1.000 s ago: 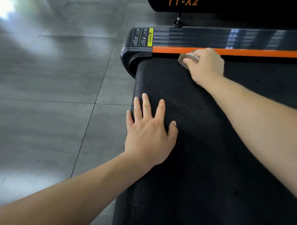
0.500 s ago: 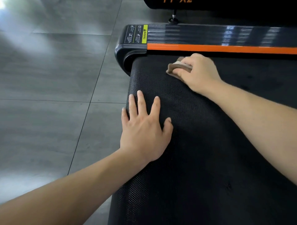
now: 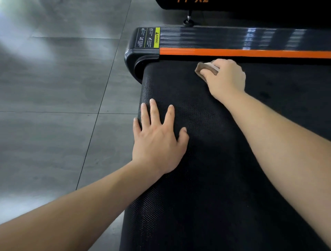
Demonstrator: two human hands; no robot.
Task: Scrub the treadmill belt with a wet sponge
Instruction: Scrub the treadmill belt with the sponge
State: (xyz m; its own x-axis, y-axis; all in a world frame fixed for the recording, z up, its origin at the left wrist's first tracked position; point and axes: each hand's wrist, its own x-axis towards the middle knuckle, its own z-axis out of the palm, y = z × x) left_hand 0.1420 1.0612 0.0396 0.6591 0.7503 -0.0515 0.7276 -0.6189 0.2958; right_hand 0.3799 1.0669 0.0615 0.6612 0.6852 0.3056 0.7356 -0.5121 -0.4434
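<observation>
Right hand (image 3: 224, 78) fingers curl over the soft, squashy sponge (image 3: 206, 69), pressing it onto the grippy treadmill belt (image 3: 206, 179) while left hand (image 3: 157, 141) rests flat, fingers spread.

two grips (image 3: 157, 143) (image 3: 226, 78), one sponge (image 3: 204, 69), one belt (image 3: 215, 188)

The sponge (image 3: 202, 69) is largely covered by the right hand (image 3: 226, 78), the warning label (image 3: 148, 37) print is too small to be read, and the orange lettering (image 3: 205, 0) is cropped by the top edge.
</observation>
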